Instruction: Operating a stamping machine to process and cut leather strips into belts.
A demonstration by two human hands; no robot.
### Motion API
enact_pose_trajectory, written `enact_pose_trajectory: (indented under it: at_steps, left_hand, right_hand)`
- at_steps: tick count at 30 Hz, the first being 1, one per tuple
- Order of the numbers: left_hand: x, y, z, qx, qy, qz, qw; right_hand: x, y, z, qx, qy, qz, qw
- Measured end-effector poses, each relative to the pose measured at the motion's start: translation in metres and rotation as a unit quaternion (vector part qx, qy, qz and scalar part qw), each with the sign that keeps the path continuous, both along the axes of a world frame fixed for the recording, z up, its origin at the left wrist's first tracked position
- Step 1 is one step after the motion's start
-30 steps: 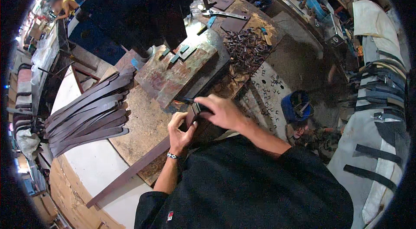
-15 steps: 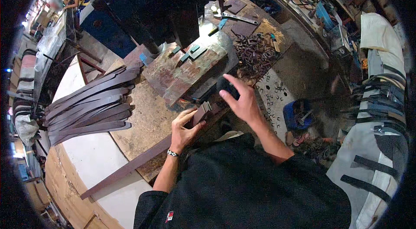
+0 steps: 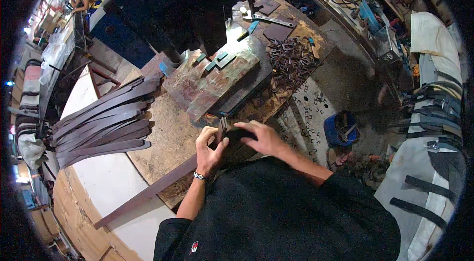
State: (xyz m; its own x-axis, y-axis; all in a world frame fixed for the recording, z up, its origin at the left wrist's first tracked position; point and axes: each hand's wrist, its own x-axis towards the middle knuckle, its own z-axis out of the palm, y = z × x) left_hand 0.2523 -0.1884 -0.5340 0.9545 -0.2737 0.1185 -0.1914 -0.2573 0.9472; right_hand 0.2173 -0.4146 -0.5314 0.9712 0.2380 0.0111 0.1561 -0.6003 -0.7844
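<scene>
My left hand point(image 3: 209, 150) pinches the upright folded end point(image 3: 221, 130) of a long brown strip point(image 3: 143, 194), which trails down to the lower left. My right hand point(image 3: 264, 140) is just right of it, fingers curved and apart; I cannot make out anything held in the dark area beneath them. Beyond my hands, a stained metal plate point(image 3: 197, 91) carries small green blocks point(image 3: 222, 61), below a dark machine point(image 3: 177, 9). A fan of many brown strips point(image 3: 98, 130) lies at left on the board point(image 3: 158, 132).
A heap of small dark offcuts point(image 3: 289, 61) and a wrench point(image 3: 271, 20) lie behind. A blue bucket point(image 3: 335, 128) stands right, near a long padded grey rack point(image 3: 414, 187) with dark straps. A person in yellow point(image 3: 84, 2) works at the upper left.
My right hand left the strip's end, rose up and right, then came back down beside it. My left hand keeps its grip, the folded end now more upright.
</scene>
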Motion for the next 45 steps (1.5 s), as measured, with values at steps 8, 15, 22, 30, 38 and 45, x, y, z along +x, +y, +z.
enact_pose_trajectory:
  at_steps: [8,15,22,30,38,45]
  left_hand:
    - [-0.002,-0.001,0.002,0.001,0.042,0.011,0.999]
    - [-0.003,0.000,0.002,0.002,0.034,0.018,0.999]
    - [-0.002,0.001,-0.001,0.026,0.023,0.005,0.999]
    - [-0.003,-0.001,-0.006,0.014,0.028,0.022,0.999]
    - [-0.002,0.002,0.000,0.010,0.016,0.011,1.000]
    - [-0.002,0.002,-0.008,-0.009,-0.006,0.043,0.999]
  right_hand:
    - [0.017,0.002,0.014,0.018,-0.108,-0.048,0.993]
    - [0.016,-0.011,0.017,-0.186,-0.102,-0.130,0.969]
    - [-0.002,-0.015,0.010,-0.092,-0.076,0.066,0.991]
    - [0.010,-0.051,0.042,-0.149,-0.075,-0.106,0.980]
    - [0.000,0.011,0.030,-0.011,-0.085,-0.029,0.996]
    - [0.020,-0.019,0.041,-0.199,-0.095,-0.119,0.968]
